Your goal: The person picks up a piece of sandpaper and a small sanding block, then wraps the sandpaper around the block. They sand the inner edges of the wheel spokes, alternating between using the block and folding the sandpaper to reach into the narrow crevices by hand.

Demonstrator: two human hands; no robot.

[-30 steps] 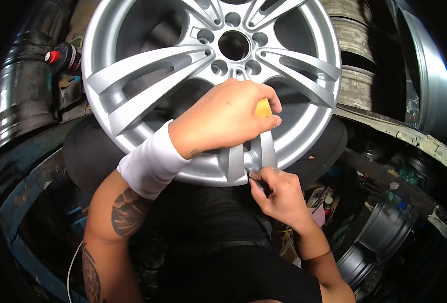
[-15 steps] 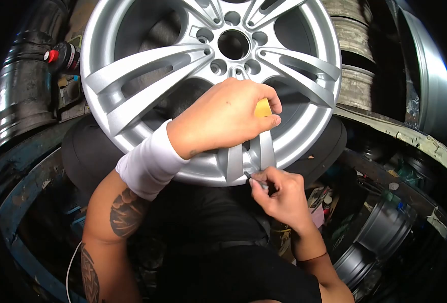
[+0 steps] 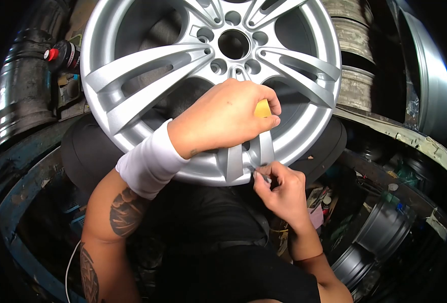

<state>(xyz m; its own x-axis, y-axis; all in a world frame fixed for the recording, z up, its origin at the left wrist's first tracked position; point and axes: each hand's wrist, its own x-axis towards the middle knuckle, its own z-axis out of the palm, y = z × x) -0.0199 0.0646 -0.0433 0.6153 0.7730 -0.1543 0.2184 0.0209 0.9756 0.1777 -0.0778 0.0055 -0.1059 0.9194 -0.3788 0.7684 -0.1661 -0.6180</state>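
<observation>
A silver alloy wheel rim (image 3: 157, 93) lies across my lap, with paired spokes running out from its centre hole. My left hand (image 3: 228, 113), a white band on its wrist, rests over a lower spoke pair. Between its thumb and curled fingers shows a small yellow piece (image 3: 263, 108), mostly covered by the hand. At the rim's near edge, my right hand (image 3: 282, 189) pinches a small dark grey piece (image 3: 265, 178) against the outer end of the lower spokes. Its thumb and forefinger cover much of that piece, and I cannot tell its kind.
At the left, a dark bottle with a red cap (image 3: 54, 54) stands by a shiny metal cylinder (image 3: 26, 86). Stacked, worn rims (image 3: 352, 55) are at the upper right. More grey rims (image 3: 387, 224) lie low on the right, beside a dark metal frame (image 3: 415, 189).
My right hand has shifted slightly right along the rim's near edge, and less of the dark grey piece shows. My left hand stays in place.
</observation>
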